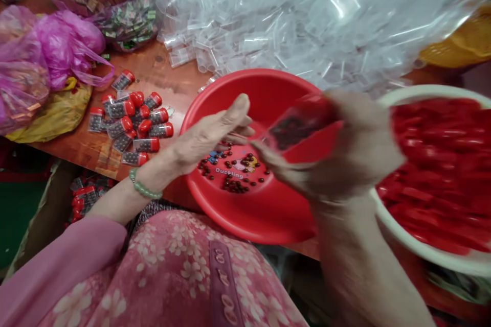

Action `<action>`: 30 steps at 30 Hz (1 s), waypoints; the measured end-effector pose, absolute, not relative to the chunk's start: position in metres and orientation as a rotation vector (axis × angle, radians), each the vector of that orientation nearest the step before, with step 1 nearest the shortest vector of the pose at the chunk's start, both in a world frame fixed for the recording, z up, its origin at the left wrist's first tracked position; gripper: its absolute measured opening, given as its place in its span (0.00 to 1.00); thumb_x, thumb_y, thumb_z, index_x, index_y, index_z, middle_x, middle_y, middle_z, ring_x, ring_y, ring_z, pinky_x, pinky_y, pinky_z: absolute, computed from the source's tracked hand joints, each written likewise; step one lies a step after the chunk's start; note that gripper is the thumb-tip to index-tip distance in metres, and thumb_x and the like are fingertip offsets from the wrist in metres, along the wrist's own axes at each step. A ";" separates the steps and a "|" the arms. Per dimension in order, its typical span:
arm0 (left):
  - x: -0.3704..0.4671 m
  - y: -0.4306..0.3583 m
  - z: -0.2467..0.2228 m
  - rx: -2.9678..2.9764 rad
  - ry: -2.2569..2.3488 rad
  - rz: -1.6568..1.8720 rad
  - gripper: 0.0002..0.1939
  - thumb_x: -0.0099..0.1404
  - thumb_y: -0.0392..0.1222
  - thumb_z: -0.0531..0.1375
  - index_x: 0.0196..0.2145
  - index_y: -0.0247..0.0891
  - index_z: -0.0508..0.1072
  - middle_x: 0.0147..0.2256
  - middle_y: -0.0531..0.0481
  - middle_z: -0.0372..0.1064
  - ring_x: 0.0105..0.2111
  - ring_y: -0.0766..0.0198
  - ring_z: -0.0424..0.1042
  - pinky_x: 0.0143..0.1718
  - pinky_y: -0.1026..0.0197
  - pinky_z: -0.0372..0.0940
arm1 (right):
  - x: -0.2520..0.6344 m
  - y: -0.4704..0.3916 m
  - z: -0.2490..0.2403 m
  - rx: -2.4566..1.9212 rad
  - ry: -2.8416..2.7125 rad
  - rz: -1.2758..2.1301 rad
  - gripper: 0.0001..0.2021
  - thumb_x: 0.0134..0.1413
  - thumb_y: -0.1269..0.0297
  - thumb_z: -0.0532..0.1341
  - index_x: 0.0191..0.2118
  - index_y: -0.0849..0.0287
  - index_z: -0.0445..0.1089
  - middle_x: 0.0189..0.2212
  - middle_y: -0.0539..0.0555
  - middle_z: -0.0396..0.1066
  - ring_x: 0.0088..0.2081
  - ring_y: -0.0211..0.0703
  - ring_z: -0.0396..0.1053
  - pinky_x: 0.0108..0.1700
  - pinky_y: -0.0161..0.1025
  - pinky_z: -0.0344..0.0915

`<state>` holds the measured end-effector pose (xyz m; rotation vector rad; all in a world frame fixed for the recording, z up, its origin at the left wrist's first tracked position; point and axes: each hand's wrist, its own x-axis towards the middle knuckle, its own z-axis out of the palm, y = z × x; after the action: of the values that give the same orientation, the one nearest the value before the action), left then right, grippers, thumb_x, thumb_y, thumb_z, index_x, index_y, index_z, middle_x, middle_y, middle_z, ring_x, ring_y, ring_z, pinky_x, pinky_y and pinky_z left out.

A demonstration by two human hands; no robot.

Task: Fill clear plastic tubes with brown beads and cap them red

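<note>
A red basin [284, 214] with dark brown beads [236, 184] scattered on its printed bottom sits in front of me. My left hand [209, 138], with a green bracelet, is over the basin's left side, fingers apart and holding nothing. Above the basin's right side, my right hand [345, 148] is blurred by motion. It grips a clear bottle [289, 127] with dark contents, tilted, its red end toward the palm. Filled small bottles with red caps [120, 108] lie in a pile on the table left of the basin.
At the right stands a white basin [422, 260] full of red caps [441, 179]. Clear empty tubes [245, 46] in a large plastic bag spread behind. Pink bags [65, 43] and a yellow bag [57, 115] lie at left. More capped bottles [86, 199] are in a box below the table edge.
</note>
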<state>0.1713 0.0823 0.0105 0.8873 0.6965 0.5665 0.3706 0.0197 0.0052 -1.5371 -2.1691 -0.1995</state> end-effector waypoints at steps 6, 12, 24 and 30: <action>0.192 0.061 -0.001 1.001 0.763 0.584 0.21 0.71 0.52 0.48 0.32 0.35 0.72 0.33 0.44 0.74 0.40 0.56 0.74 0.49 0.52 0.66 | 0.338 0.016 -0.008 -1.247 -2.319 -0.446 0.39 0.58 0.54 0.63 0.68 0.67 0.49 0.35 0.64 0.75 0.32 0.51 0.71 0.39 0.47 0.65; 0.179 0.059 -0.004 1.365 1.083 0.793 0.21 0.73 0.47 0.43 0.24 0.41 0.61 0.25 0.50 0.68 0.27 0.64 0.69 0.34 0.59 0.67 | 0.315 0.025 -0.013 -1.103 -2.257 -0.462 0.34 0.61 0.60 0.61 0.66 0.74 0.52 0.38 0.66 0.76 0.37 0.52 0.74 0.39 0.46 0.68; 0.079 0.144 -0.040 2.517 1.978 0.604 0.18 0.69 0.49 0.50 0.35 0.35 0.74 0.29 0.41 0.72 0.32 0.52 0.72 0.31 0.56 0.60 | 0.433 0.003 -0.002 -1.821 -1.873 -0.197 0.11 0.63 0.64 0.58 0.48 0.59 0.72 0.44 0.61 0.76 0.47 0.49 0.74 0.51 0.48 0.72; 0.070 0.146 -0.048 2.392 1.576 0.863 0.16 0.63 0.45 0.61 0.49 0.44 0.73 0.54 0.47 0.72 0.63 0.38 0.60 0.65 0.37 0.51 | 0.539 -0.010 -0.018 -2.364 -1.604 -0.163 0.11 0.60 0.66 0.57 0.42 0.60 0.75 0.40 0.62 0.76 0.41 0.51 0.74 0.46 0.48 0.70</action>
<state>0.0702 0.1463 -0.0476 2.3918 1.5764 0.8627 0.5393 -0.0101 -0.0180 -2.3636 -1.6038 -0.1631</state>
